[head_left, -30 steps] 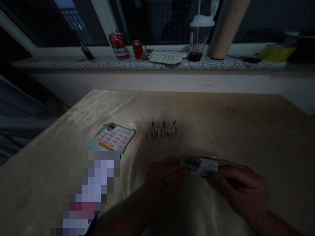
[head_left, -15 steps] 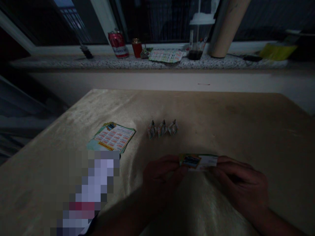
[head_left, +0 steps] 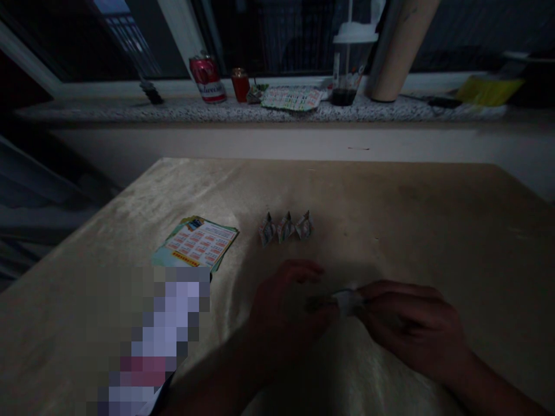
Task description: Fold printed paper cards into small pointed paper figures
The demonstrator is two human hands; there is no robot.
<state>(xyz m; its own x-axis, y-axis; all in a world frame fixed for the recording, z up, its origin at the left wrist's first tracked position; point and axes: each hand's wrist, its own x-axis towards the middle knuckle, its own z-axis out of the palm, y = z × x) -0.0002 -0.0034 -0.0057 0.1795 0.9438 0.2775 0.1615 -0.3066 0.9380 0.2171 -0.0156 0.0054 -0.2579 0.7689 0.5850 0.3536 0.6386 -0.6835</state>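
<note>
My right hand (head_left: 411,323) pinches a small folded printed card (head_left: 346,301) above the table; motion blurs the card. At the card's left end is my left hand (head_left: 288,309), its fingers apart and raised, the thumb close under the card; contact there is too dark to tell. Beyond the hands, three folded paper shapes (head_left: 285,228) with pointed tops stand in a row. To the left lies a stack of printed cards (head_left: 202,242) with grids of small red and white blocks on the top one.
A pixelated oblong item (head_left: 162,335) lies at the front left of the pale cloth-covered table (head_left: 411,202). On the granite sill (head_left: 173,112) stand a red can (head_left: 207,80), a red jar (head_left: 240,85), a patterned paper piece (head_left: 291,98), a lidded cup (head_left: 347,69) and a cardboard tube (head_left: 403,52).
My left fingers have come off the card and opened. The card has turned and looks narrower, now pinched by my right hand, which has shifted slightly left.
</note>
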